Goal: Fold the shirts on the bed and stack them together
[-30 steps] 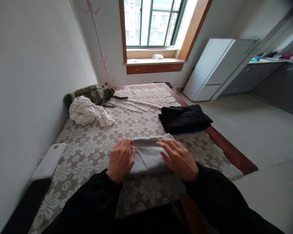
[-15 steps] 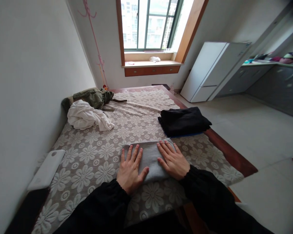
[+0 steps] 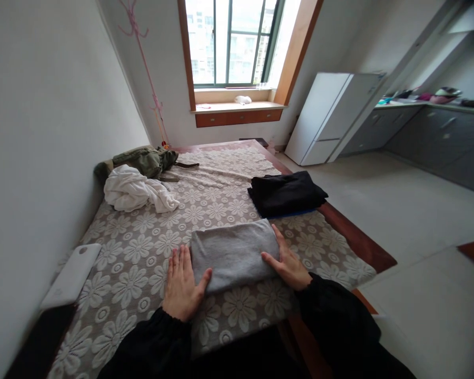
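A grey piece of fabric (image 3: pixel 233 253), folded into a flat rectangle, lies on the flower-patterned bedspread (image 3: pixel 158 271) in front of me. My left hand (image 3: pixel 185 284) rests at its left edge, fingers stretched out and thumb near the lower left corner. At the right edge is my right hand (image 3: pixel 287 259), its fingers extended along the side and the thumb on the cloth's top. Neither hand grips the fabric. Beyond it to the right sits a stack of folded black cloth (image 3: pixel 286 192), with a bit of blue showing underneath.
A crumpled white cloth (image 3: pixel 136 190) and an olive-green bag (image 3: pixel 146 159) lie at the back left by the wall. Near the left edge is a white flat object with a hole (image 3: pixel 71 276). A pink coat stand (image 3: pixel 144 60) and a white refrigerator (image 3: pixel 319 118) stand farther back.
Both hands have moved outward from the top of the grey fabric to its left and right edges, uncovering its surface. The view has shifted slightly to the right.
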Demonstrator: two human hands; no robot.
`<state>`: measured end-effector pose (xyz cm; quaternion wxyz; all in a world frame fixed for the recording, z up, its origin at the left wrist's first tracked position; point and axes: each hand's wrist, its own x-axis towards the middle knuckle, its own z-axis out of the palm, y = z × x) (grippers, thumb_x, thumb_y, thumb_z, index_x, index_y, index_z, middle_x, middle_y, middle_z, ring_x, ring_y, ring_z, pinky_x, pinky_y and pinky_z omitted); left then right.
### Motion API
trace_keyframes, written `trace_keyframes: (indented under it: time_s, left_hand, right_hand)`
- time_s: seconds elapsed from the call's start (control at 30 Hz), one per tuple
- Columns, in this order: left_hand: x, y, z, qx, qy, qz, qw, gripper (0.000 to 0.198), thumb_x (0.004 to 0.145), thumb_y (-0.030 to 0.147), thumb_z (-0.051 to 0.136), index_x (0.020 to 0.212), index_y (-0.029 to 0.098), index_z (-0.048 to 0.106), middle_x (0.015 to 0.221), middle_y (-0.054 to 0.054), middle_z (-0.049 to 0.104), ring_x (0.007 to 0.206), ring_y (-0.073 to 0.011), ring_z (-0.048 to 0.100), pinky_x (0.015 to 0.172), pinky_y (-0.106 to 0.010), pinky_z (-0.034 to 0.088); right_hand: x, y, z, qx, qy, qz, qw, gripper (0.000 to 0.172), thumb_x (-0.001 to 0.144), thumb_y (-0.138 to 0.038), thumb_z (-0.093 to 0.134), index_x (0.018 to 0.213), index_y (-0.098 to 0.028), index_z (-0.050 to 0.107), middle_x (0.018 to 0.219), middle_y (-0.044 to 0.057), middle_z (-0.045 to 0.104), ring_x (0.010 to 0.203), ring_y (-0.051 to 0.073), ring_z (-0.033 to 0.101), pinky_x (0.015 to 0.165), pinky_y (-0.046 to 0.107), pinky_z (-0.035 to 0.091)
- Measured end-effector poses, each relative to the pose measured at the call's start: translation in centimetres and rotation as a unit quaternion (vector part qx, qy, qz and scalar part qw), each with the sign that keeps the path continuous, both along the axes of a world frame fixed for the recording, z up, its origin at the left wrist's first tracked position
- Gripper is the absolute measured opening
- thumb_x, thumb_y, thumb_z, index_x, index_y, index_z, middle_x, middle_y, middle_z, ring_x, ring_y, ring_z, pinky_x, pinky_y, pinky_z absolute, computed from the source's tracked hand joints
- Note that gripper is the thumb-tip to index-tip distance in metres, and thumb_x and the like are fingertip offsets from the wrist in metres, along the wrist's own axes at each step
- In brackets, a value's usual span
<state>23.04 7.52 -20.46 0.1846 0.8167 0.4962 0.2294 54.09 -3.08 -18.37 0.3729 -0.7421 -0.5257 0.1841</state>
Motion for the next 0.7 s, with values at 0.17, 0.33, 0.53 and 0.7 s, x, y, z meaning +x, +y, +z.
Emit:
trace_keyframes:
  time_s: [0.17,0.33,0.53,0.7]
  left_hand:
    - [0.7,-0.5,2.7,-0.226,-0.269,-0.018,0.936,0.086,0.092,0.043,0.064,0.161,0.022,0.016,0.162,-0.021,0.039,0.147,-0.0331,0.043,0.12,-0.054,0.036]
    - [0.9,1.2,4.4,-0.393,-0.393,0.072,0.828,0.08,0.09,0.043,0.07,0.154,0.026,0.025,0.152,-0.022,0.051,0.119,-0.0288,0.068,0.084,-0.037,0.06]
    - [1.4,0.0,5.8,-0.322,-0.317,-0.028,0.892,0.082,0.095,0.036,0.062,0.158,0.027,0.011,0.115,-0.011,0.072,0.099,-0.0247,0.072,0.086,-0.04,0.058]
    - [4.0,-2.7,10.6,-0.104,-0.228,-0.113,0.962,0.033,0.101,0.031,0.05,0.134,0.028,0.048,0.099,-0.002,0.068,0.084,-0.0179,0.065,0.08,-0.033,0.054]
  right_hand:
    - [0.5,0.4,0.6,0.061,0.272,0.026,0.96,0.104,0.084,-0.048,0.073,0.164,-0.032,0.007,0.15,0.014,0.055,0.135,0.029,0.057,0.116,0.053,0.043]
    - [2.2,0.6,0.1,0.036,0.409,-0.015,0.912,0.073,0.084,-0.061,0.068,0.145,-0.027,0.048,0.125,0.014,0.071,0.117,0.033,0.069,0.101,0.053,0.056]
    - [1.5,-0.8,1.1,0.01,0.427,0.071,0.902,0.077,0.071,-0.05,0.086,0.137,-0.023,0.057,0.128,0.012,0.072,0.122,0.031,0.066,0.11,0.051,0.049]
    - [1.2,-1.6,1.1,0.02,0.502,0.038,0.864,0.075,0.065,-0.045,0.091,0.13,-0.023,0.061,0.126,0.01,0.073,0.121,0.032,0.066,0.111,0.049,0.047]
